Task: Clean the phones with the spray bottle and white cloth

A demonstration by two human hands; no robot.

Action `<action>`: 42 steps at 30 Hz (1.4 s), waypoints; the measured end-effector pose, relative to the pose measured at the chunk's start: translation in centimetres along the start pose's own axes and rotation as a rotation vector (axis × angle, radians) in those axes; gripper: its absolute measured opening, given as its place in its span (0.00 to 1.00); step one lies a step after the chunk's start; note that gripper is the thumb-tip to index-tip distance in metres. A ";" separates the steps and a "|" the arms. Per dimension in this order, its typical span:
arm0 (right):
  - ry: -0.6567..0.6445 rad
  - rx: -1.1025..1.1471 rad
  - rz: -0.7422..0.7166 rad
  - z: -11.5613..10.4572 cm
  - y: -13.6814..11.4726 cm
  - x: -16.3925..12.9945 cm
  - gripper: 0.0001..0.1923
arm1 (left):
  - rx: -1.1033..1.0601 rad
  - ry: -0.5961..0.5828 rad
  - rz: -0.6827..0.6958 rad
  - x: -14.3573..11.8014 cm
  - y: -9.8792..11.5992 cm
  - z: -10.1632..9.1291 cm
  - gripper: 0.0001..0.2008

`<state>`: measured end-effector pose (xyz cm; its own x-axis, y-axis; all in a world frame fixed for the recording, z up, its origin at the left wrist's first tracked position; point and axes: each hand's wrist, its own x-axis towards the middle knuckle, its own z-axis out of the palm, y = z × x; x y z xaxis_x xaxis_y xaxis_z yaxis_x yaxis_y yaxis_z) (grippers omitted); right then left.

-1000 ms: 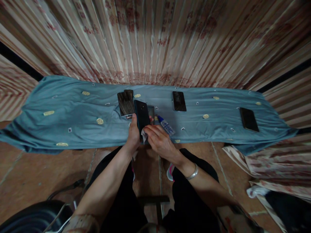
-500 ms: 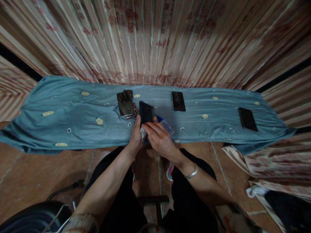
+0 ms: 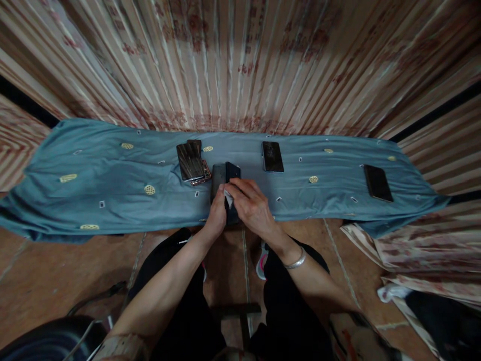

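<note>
My left hand [image 3: 217,213] grips a dark phone [image 3: 232,173] by its lower left side, holding it over the near edge of the blue cloth [image 3: 112,190]. Pressed against the phone's face is a small white wipe [image 3: 228,199], pinched in my right hand [image 3: 251,203]. A silver bangle sits on my right wrist. Just behind the held phone lies another phone [image 3: 218,175] flat on the cloth, partly hidden.
A stack of phones [image 3: 191,161] lies left of my hands; single phones lie at centre right [image 3: 272,156] and far right [image 3: 378,182]. A striped curtain [image 3: 240,60] hangs behind. Crumpled fabric [image 3: 413,260] is on the floor at right, a dark round object [image 3: 45,343] at lower left.
The held phone has come down and toward me, from upright to lower over the cloth's edge. My right hand with the wipe has moved up over its face and now hides the small bottle.
</note>
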<state>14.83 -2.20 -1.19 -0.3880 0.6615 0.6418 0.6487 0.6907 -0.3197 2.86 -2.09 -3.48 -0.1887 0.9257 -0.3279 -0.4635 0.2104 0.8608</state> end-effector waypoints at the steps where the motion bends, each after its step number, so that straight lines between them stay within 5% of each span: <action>1: 0.007 0.003 0.010 -0.1 0.2 0.2 0.19 | 0.047 0.032 0.048 -0.2 0.0 0.1 0.10; 13: 0.067 0.009 0.097 -0.4 2.4 1.8 0.22 | 0.193 -0.124 0.149 -2.4 1.3 1.6 0.12; 26: 0.122 0.101 0.242 1.3 5.1 1.8 0.20 | 0.060 -0.191 -0.050 -2.2 0.8 0.6 0.27; 42: 0.146 0.682 0.669 2.9 5.8 2.3 0.17 | -0.044 -0.212 -0.129 -1.8 2.0 0.3 0.26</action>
<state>15.83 4.19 -3.57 0.0385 0.9686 0.2456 0.1681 0.2360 -0.9571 2.51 -3.23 -1.11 0.0584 0.9384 -0.3405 -0.5104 0.3212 0.7977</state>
